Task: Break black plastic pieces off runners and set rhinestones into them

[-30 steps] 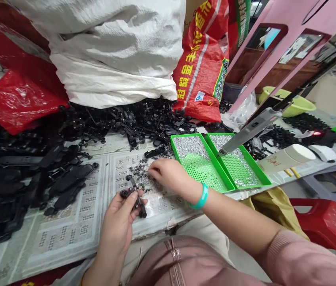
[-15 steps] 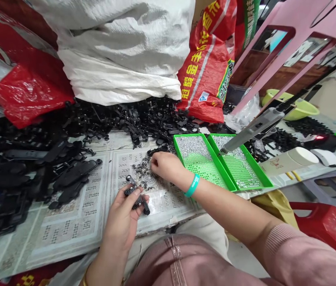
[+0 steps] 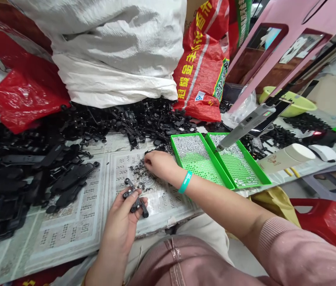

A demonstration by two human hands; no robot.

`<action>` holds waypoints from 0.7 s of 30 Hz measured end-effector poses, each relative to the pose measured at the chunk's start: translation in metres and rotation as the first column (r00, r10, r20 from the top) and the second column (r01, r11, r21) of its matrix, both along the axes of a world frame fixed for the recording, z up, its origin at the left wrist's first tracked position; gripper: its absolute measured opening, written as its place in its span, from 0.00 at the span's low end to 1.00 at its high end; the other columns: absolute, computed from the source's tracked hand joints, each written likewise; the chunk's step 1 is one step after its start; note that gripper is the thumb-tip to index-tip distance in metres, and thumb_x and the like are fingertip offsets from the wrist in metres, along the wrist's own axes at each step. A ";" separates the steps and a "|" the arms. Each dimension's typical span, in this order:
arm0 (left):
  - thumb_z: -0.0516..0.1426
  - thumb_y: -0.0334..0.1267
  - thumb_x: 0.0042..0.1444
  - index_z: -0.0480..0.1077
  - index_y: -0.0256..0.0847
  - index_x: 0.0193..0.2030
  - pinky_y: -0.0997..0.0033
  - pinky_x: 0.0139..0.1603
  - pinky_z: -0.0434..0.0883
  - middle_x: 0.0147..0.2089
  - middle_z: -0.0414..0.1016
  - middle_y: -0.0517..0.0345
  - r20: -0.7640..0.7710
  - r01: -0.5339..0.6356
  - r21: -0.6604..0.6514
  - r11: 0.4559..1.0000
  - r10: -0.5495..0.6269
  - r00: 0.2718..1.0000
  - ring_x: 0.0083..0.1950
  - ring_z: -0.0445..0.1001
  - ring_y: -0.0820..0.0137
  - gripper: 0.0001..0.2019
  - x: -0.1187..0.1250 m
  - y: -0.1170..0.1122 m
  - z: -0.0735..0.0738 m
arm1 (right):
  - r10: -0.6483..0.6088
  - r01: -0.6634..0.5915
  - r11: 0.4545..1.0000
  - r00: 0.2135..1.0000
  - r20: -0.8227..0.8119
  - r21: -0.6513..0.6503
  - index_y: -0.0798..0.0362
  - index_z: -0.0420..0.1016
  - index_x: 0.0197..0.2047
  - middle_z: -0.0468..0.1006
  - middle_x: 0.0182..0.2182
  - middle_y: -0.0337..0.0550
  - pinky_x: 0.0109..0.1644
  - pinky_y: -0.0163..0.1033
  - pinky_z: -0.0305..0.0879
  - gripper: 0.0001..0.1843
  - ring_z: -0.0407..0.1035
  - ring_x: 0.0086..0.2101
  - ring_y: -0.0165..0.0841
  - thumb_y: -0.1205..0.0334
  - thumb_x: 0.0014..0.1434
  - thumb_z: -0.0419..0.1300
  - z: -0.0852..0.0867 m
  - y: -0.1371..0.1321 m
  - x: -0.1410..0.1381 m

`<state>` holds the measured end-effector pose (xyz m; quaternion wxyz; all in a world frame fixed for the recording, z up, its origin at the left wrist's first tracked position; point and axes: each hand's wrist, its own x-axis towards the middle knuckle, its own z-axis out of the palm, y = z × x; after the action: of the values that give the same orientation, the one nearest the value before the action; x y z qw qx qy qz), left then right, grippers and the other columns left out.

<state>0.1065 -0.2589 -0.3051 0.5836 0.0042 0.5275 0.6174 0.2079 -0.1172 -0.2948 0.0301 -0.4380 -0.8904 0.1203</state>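
My left hand is closed around a small black plastic frame with short arms and round ends, held just above the table's near edge. The thumb presses on its top. Ahead and to the right, my right hand, with a teal band at the wrist, reaches down to a scatter of tiny dark parts on the table. Its fingertips are pinched together, and whatever is between them is hidden. Beside that hand lie two green trays of small silvery pieces. A grey electric screwdriver slants over them, its tip above the trays.
Black plastic parts are heaped at the left and along the back. Behind them stand a white woven sack and a red bag. At the right are a white cup, a yellow-green bowl and a red stool.
My right hand has shifted slightly left over the tiny parts, fingers still pinched. The black frame stays in my left hand, turned a little. The whole view has moved slightly.
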 end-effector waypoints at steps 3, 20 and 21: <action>0.62 0.27 0.45 0.68 0.39 0.39 0.73 0.29 0.74 0.33 0.76 0.60 0.002 0.008 -0.009 1.000 -0.008 1.000 0.28 0.75 0.72 0.13 0.001 0.001 0.000 | 0.008 -0.008 1.000 1.000 0.002 0.001 0.56 0.75 0.39 0.77 0.39 0.49 0.41 0.36 0.63 0.11 0.71 0.38 0.35 0.64 0.58 0.53 -0.002 0.000 -0.005; 0.62 0.28 0.44 0.68 0.38 0.38 0.73 0.30 0.74 0.33 0.75 0.60 0.007 0.009 0.000 1.000 -0.009 1.000 0.28 0.76 0.72 0.13 0.000 -0.001 0.000 | 0.081 -0.081 0.997 0.996 0.039 -0.006 0.55 0.76 0.41 0.77 0.40 0.48 0.39 0.36 0.62 0.11 0.71 0.37 0.35 0.65 0.58 0.53 -0.002 0.009 -0.007; 0.62 0.28 0.44 0.68 0.38 0.38 0.73 0.30 0.74 0.33 0.75 0.60 0.009 0.012 0.002 1.000 -0.012 1.000 0.28 0.76 0.72 0.13 0.000 -0.001 0.000 | 0.080 -0.080 0.997 0.996 0.040 -0.004 0.55 0.76 0.40 0.77 0.40 0.48 0.38 0.36 0.62 0.11 0.71 0.37 0.35 0.65 0.58 0.53 -0.001 0.009 -0.005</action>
<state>0.1063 -0.2598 -0.3046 0.5895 0.0051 0.5243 0.6145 0.2030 -0.1083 -0.2963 0.0071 -0.4044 -0.9075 0.1136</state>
